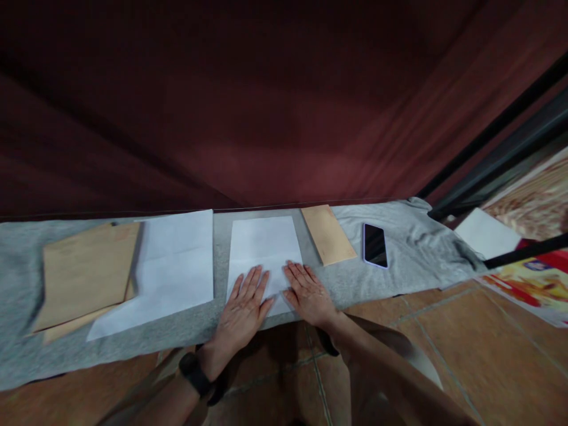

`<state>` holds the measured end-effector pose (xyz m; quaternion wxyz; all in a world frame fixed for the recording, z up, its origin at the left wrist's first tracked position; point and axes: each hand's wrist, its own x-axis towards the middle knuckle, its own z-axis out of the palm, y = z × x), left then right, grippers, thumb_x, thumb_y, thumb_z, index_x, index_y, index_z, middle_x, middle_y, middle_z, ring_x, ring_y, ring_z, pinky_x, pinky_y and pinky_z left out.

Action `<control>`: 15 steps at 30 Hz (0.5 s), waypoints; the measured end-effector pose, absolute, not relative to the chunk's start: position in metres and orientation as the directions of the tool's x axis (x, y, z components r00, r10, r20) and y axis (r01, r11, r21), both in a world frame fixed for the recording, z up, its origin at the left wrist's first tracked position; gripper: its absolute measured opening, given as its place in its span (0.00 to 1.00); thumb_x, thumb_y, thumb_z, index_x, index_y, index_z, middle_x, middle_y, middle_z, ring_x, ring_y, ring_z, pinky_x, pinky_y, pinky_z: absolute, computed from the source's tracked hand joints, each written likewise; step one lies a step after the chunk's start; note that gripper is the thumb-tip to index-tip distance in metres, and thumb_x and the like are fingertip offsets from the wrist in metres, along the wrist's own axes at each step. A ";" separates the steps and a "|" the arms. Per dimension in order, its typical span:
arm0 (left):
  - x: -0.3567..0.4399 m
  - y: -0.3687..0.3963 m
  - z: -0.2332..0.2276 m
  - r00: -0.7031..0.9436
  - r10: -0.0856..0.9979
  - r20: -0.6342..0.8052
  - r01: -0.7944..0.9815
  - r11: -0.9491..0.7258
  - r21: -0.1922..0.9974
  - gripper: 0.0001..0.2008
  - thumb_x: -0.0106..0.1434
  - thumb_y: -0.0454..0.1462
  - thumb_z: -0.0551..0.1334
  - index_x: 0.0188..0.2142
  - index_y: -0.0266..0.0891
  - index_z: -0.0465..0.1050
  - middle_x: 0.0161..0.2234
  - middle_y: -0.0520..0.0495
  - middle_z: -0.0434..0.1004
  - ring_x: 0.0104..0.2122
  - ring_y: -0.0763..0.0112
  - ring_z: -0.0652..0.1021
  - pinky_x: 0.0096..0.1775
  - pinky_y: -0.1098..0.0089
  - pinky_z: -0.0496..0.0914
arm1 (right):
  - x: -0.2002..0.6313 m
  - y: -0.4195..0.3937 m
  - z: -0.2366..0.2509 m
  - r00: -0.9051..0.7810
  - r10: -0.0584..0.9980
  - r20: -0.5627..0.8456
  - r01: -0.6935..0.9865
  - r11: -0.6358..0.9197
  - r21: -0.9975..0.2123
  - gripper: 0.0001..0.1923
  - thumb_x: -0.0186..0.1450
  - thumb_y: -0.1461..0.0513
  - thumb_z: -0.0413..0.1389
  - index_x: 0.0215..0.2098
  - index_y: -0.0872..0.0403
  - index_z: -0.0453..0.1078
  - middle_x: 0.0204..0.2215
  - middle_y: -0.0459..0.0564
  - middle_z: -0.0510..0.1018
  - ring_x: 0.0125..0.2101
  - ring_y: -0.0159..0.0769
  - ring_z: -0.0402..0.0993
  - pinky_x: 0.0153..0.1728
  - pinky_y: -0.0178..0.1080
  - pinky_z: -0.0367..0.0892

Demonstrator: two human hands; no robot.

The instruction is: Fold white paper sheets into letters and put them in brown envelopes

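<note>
Dark red fabric (266,118) is hung behind a cloth-covered counter (415,254), where a white sheet (262,236), between larger paper (180,257) and a tan envelope (329,235), is pressed by spread left hand (244,310) and right hand (311,299), palms down, apparently for smoothing, with even pressure called for next.

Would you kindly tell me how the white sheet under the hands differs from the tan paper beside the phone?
The white sheet is wider than the tan paper. The left hand and right hand rest on the sheet; neither touches the tan paper. The sheet sits nearly straight; the tan paper slants. Both lie on the grey cloth.
</note>
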<state>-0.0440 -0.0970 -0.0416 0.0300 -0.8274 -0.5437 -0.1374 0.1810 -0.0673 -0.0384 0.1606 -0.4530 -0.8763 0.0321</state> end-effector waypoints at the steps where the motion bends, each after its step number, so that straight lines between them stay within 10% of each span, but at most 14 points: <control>1: -0.048 -0.098 -0.041 0.372 0.892 0.255 0.908 -0.407 0.098 0.32 0.72 0.51 0.50 0.70 0.38 0.55 0.71 0.37 0.54 0.70 0.55 0.58 0.68 0.48 0.54 | 0.184 -0.067 -0.038 -0.534 0.810 0.243 0.790 0.580 -0.199 0.31 0.75 0.56 0.48 0.72 0.58 0.52 0.70 0.55 0.56 0.69 0.44 0.54 0.69 0.51 0.52; 15: -0.093 -0.110 -0.028 0.568 0.812 0.133 0.807 -0.582 0.104 0.38 0.67 0.49 0.60 0.71 0.47 0.50 0.72 0.43 0.50 0.71 0.55 0.54 0.68 0.49 0.53 | 0.227 -0.061 -0.021 -0.642 0.760 0.105 0.713 0.641 -0.282 0.35 0.73 0.51 0.53 0.73 0.52 0.50 0.71 0.54 0.54 0.70 0.42 0.51 0.69 0.50 0.51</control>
